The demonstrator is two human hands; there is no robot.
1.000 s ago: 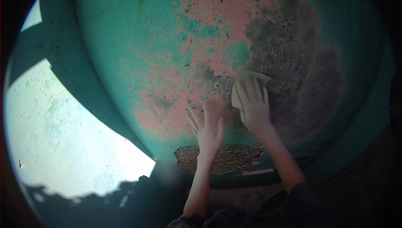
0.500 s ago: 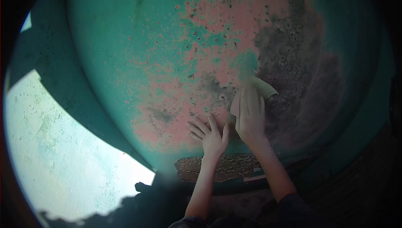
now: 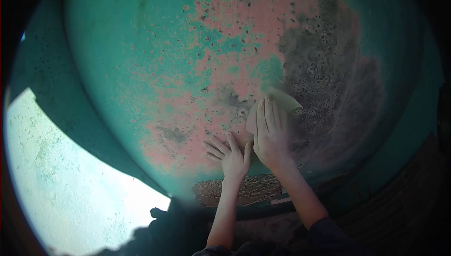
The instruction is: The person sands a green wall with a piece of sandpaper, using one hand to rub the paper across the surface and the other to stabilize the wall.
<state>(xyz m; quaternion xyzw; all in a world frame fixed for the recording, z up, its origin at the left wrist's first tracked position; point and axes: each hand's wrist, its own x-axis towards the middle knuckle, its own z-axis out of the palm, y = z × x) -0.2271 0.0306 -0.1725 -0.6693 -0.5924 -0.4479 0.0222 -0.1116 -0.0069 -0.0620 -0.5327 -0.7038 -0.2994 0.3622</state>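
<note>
A sheet of sandpaper [image 3: 282, 101] is pressed flat against a curved green painted surface [image 3: 117, 68] by the right hand [image 3: 270, 136], whose fingers are laid straight along the sheet and whose palm covers its lower part; the sheet is pinned under the hand rather than clenched, and its upper right corner curls away from the surface. The sandpaper lies at the edge of a dark grey worn area [image 3: 324, 68], just right of a broad pink patch [image 3: 235, 44] where the green coat has been lost. The left hand [image 3: 230, 157] is spread open and empty, resting with splayed fingers on the pink patch, just beside and below-left of the right hand, the two nearly touching. Directly beneath both wrists a rough brown rusted strip [image 3: 244, 191] is seen along the lower rim. At lower left, sunlit pale ground [image 3: 70, 185] is visible, crossed by a dark shadow.
</note>
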